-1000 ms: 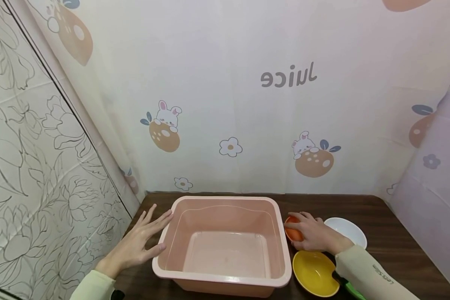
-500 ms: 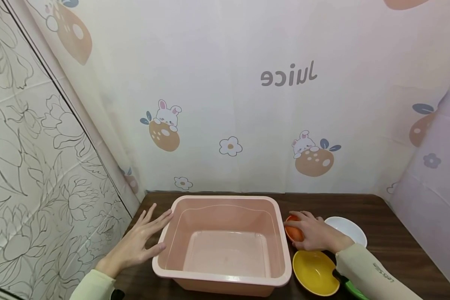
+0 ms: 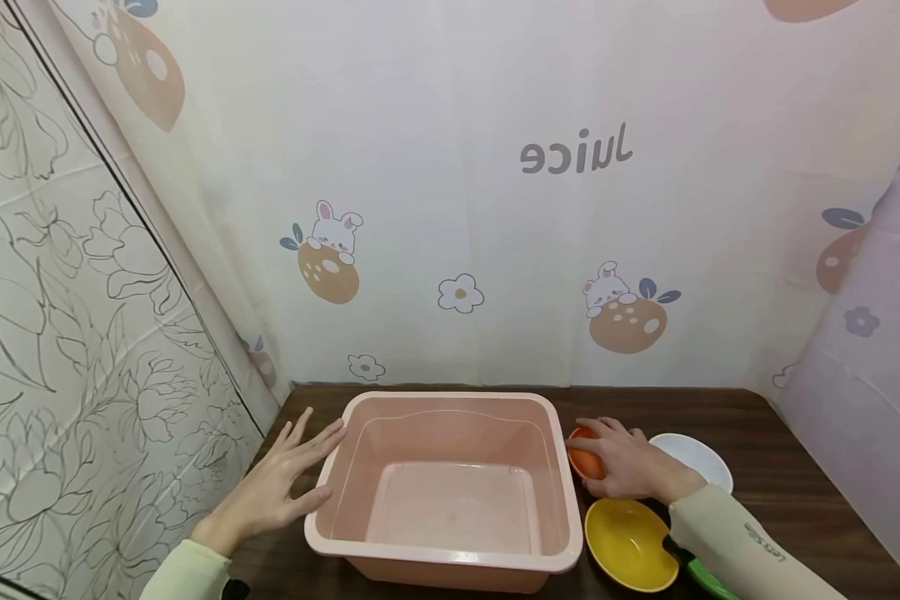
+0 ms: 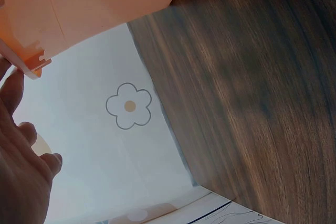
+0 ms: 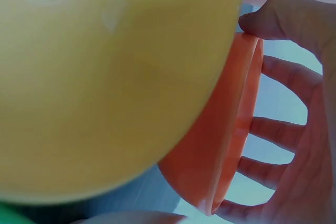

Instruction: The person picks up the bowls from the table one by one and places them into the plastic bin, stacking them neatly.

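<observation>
A pink plastic basin [image 3: 450, 556] stands in the middle of the table in the head view. My left hand [image 3: 273, 483] is at its left rim, fingers spread and fingertips touching the edge. On the right, my right hand [image 3: 633, 468] holds a small orange bowl [image 3: 585, 461] close beside the basin. The right wrist view shows the thumb on one end of the orange bowl's rim [image 5: 231, 124] and the fingers along the other side. A yellow bowl [image 3: 630, 546] sits just in front of this hand and fills much of the right wrist view.
A white bowl [image 3: 697, 460] lies behind the right forearm, which covers part of it. Something green [image 3: 708, 577] shows below that sleeve, mostly hidden. A printed curtain [image 3: 450, 208] closes off the back of the dark wooden table [image 3: 802, 492].
My right hand and the orange bowl have shifted very slightly to the left. The left hand and the basin have stayed put.
</observation>
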Tool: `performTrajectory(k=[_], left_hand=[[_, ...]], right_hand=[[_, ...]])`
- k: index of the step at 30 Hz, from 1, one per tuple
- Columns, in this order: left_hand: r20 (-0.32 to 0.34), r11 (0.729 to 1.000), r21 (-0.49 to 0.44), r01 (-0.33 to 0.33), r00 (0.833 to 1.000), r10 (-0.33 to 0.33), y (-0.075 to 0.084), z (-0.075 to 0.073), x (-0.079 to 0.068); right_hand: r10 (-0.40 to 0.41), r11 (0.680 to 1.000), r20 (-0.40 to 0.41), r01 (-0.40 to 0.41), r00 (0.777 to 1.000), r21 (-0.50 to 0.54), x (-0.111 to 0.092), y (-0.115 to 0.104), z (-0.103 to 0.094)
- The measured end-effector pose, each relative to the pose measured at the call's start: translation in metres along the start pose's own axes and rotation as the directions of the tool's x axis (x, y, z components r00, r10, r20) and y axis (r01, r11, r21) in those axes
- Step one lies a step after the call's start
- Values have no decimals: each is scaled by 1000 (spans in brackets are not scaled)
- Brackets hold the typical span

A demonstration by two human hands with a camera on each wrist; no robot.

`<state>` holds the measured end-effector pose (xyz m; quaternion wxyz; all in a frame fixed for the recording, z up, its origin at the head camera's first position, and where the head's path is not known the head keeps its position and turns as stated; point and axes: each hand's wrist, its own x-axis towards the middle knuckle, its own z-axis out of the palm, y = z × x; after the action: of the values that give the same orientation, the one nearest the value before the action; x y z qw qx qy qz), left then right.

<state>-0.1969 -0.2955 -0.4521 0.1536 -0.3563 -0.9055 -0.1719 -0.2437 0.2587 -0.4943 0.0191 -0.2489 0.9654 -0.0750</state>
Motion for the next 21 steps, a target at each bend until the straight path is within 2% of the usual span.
performTrajectory(k=[8, 21], left_hand=[[-2, 1000, -4, 3, 1000, -3, 1, 0, 0], [-22, 1000, -28, -13, 1000, 12, 1, 2, 0]], right_hand=[[-9, 1000, -28, 8, 1000, -16, -2, -3, -9], [26, 1000, -32, -26, 999, -13, -4, -3, -19]])
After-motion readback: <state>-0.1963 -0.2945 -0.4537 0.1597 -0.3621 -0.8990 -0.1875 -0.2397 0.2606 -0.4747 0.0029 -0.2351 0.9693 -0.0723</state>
